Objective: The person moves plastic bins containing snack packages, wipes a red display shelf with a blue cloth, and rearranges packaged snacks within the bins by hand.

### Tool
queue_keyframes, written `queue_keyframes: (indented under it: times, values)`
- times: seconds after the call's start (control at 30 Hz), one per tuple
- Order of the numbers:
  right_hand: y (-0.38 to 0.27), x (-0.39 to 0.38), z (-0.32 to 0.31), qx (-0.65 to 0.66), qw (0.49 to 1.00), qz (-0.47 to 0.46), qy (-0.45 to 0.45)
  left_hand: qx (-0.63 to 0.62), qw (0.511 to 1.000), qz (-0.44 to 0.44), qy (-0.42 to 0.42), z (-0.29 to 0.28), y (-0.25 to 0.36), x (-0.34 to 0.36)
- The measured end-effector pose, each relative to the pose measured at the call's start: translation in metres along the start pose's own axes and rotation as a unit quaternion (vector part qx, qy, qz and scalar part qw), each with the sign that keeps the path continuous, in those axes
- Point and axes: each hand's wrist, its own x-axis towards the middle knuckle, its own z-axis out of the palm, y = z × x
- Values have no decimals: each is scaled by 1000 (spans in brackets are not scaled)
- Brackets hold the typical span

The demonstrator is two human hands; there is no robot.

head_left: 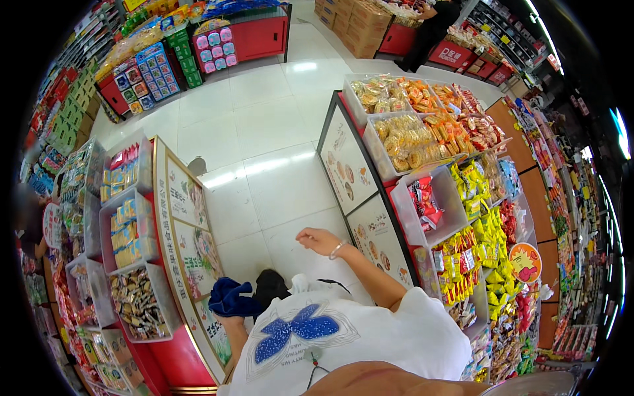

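My left hand (pixel 229 319) is low beside my body, closed on a crumpled dark blue cloth (pixel 234 298) that covers most of the fingers. It is close to the panelled side of the left snack stand (pixel 188 231). My right hand (pixel 318 239), with a thin bracelet on its wrist, is stretched out over the white floor tiles, holding nothing, fingers loosely apart. It hovers just left of the right snack stand's side panel (pixel 370 228). I wear a white shirt with a blue butterfly print (pixel 297 330).
Clear bins of wrapped sweets (pixel 135 300) fill the left stand. Bins of biscuits and yellow and red packets (pixel 462 218) fill the right one. A tiled aisle (pixel 264 132) runs ahead to red shelves (pixel 257 36), stacked cardboard boxes (pixel 360 26) and a person in black (pixel 429 30).
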Motion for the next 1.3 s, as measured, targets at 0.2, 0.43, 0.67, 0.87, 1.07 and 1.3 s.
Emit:
queue_keyframes:
  times: [0.2, 0.43, 0.67, 0.87, 1.07, 1.3]
  values:
    - [-2, 106, -56, -100, 992, -35, 65, 75, 997, 26, -16, 30, -31, 125]
    - [44, 160, -111, -147, 971, 166, 85, -780, 578, -234, -48, 154, -141, 291]
    - [53, 198, -138, -65, 942, 296, 145, -850, 386, -281, -222, 188, -48, 554]
    - [76, 276, -182, -2, 936, 313, 158, -793, 420, -285, -339, 277, -1, 715]
    - [118, 379, -286, -32, 917, 305, 256, -694, 508, -382, -340, 369, -54, 786]
    - [41, 554, -462, -41, 946, 201, 250, -446, 658, -564, -222, 374, -195, 779]
